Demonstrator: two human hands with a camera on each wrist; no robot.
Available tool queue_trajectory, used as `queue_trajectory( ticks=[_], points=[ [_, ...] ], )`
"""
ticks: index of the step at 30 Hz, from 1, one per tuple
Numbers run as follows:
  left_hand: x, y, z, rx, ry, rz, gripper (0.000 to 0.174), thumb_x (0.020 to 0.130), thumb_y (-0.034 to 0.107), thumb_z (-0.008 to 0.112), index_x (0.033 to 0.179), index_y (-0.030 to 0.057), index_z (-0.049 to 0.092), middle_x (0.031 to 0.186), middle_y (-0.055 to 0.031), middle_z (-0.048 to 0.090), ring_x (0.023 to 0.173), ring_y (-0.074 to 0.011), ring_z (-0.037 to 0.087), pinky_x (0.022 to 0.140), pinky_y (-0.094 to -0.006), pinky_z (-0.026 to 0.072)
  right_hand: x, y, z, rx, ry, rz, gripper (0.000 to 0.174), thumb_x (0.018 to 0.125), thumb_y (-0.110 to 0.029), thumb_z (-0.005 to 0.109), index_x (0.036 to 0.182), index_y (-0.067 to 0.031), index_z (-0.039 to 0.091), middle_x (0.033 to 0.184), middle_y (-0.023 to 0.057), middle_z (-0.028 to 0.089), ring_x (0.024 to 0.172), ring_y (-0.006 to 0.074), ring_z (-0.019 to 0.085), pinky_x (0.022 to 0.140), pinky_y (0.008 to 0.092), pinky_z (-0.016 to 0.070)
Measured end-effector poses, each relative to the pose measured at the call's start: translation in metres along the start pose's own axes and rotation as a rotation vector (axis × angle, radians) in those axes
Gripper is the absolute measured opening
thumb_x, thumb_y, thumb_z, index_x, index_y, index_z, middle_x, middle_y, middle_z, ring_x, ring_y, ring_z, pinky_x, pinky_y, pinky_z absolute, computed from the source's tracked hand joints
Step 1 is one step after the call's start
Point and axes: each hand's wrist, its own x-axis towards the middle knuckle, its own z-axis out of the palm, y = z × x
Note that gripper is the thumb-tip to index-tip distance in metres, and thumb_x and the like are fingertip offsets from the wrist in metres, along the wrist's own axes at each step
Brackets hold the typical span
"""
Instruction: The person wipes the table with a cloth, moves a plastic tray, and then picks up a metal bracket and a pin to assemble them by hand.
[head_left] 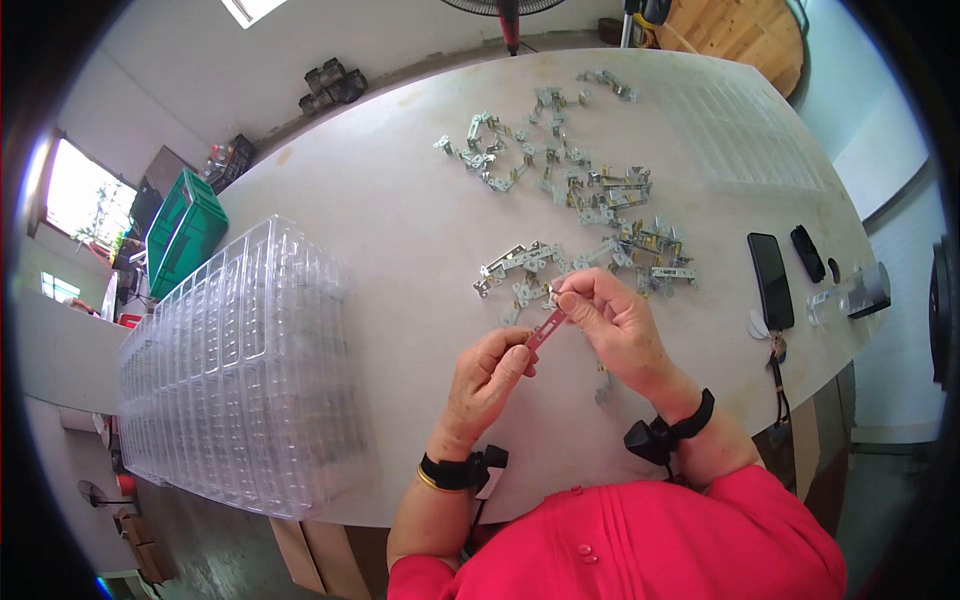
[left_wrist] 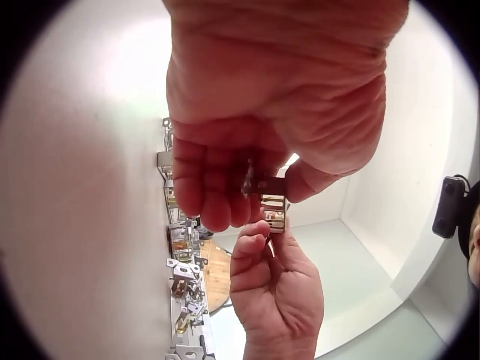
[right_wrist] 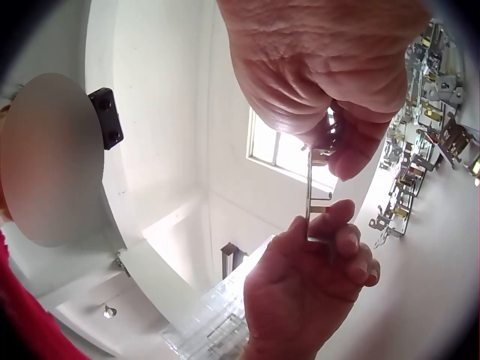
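Between both hands is a slim metal bracket (head_left: 546,328) with slots along its length, looking reddish in the head view. My left hand (head_left: 487,382) pinches its lower end between thumb and fingers. At the upper end, the thumb and fingers of my right hand (head_left: 618,325) grip it, hiding that tip. Seen edge-on in the right wrist view, the bracket (right_wrist: 310,195) is a thin strip with small tabs sticking out to one side. Just beyond the hands, a spread of similar metal brackets (head_left: 650,240) lies on the table.
Stacked clear plastic trays (head_left: 240,370) stand on the left of the table (head_left: 410,400), before a green crate (head_left: 187,235). More clear trays (head_left: 745,135) lie at the far right. A phone (head_left: 770,282), a black case (head_left: 807,254) and a clear cup (head_left: 860,292) sit to the right.
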Motion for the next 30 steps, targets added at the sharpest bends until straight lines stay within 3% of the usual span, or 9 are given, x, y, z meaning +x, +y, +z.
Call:
queue_trajectory(
  ticks=[2,3,8,14,17,27,30],
  points=[
    [0.000,-0.001,0.002,-0.036,0.095,0.014,0.030,0.104,0.020,0.055,0.118,-0.0055,0.062,0.091,-0.0054,0.065,0.082,-0.0131,0.062,0.078,-0.0279,0.0510,0.005,0.001,0.001,-0.366,0.192,-0.457,0.007,0.097,-0.012,0.066,0.099,-0.0051,0.064,0.082,0.0008,0.061,0.070,0.0068,0.055,0.062,0.0228,0.0444],
    [0.001,-0.002,0.002,-0.034,0.096,0.020,0.030,0.104,0.020,0.055,0.118,-0.0055,0.062,0.091,-0.0054,0.065,0.082,-0.0131,0.062,0.078,-0.0279,0.0510,0.005,-0.001,0.001,-0.365,0.191,-0.463,0.007,0.097,-0.012,0.066,0.099,-0.0051,0.064,0.082,0.0008,0.061,0.070,0.0068,0.055,0.062,0.0228,0.0444],
    [0.003,-0.008,0.004,-0.041,0.172,0.035,0.032,0.102,0.021,0.060,0.120,-0.0052,0.059,0.093,-0.0055,0.065,0.081,-0.0116,0.063,0.074,-0.0256,0.0523,-0.008,-0.017,0.009,-0.267,0.089,-0.181,0.007,0.094,-0.008,0.069,0.100,-0.0051,0.066,0.077,0.0028,0.062,0.064,0.0099,0.052,0.058,0.0251,0.0435],
    [0.002,-0.007,0.005,0.032,0.201,0.030,0.028,0.103,0.018,0.057,0.122,-0.0029,0.059,0.094,-0.0037,0.064,0.082,-0.0116,0.062,0.078,-0.0260,0.0508,-0.010,-0.017,0.011,-0.402,0.099,-0.222,0.010,0.093,-0.006,0.066,0.103,-0.0048,0.065,0.075,0.0106,0.063,0.061,0.0166,0.058,0.056,0.0299,0.0462],
    [0.002,-0.011,0.006,0.046,0.220,0.053,0.028,0.103,0.017,0.058,0.123,-0.0029,0.059,0.095,-0.0028,0.064,0.082,-0.0108,0.061,0.078,-0.0250,0.0504,-0.012,-0.021,0.012,-0.443,0.074,-0.214,0.011,0.092,-0.005,0.065,0.102,-0.0047,0.064,0.073,0.0115,0.063,0.061,0.0207,0.061,0.056,0.0316,0.0469],
    [0.003,-0.019,0.003,0.262,0.277,0.152,0.025,0.100,0.011,0.062,0.121,-0.0014,0.060,0.097,-0.0021,0.063,0.081,-0.0100,0.061,0.074,-0.0240,0.0511,-0.014,-0.018,0.015,-0.491,0.067,-0.165,0.008,0.091,-0.007,0.065,0.099,-0.0043,0.063,0.068,0.0131,0.061,0.057,0.0239,0.060,0.054,0.0332,0.0461],
    [0.005,-0.012,0.005,0.337,0.287,0.199,0.024,0.098,0.009,0.064,0.120,-0.0011,0.061,0.095,-0.0037,0.062,0.081,-0.0114,0.061,0.074,-0.0252,0.0508,-0.015,-0.016,0.015,-0.451,-0.033,-0.164,0.008,0.092,-0.007,0.065,0.098,-0.0038,0.062,0.068,0.0137,0.061,0.057,0.0253,0.060,0.055,0.0338,0.0460]
  ],
)
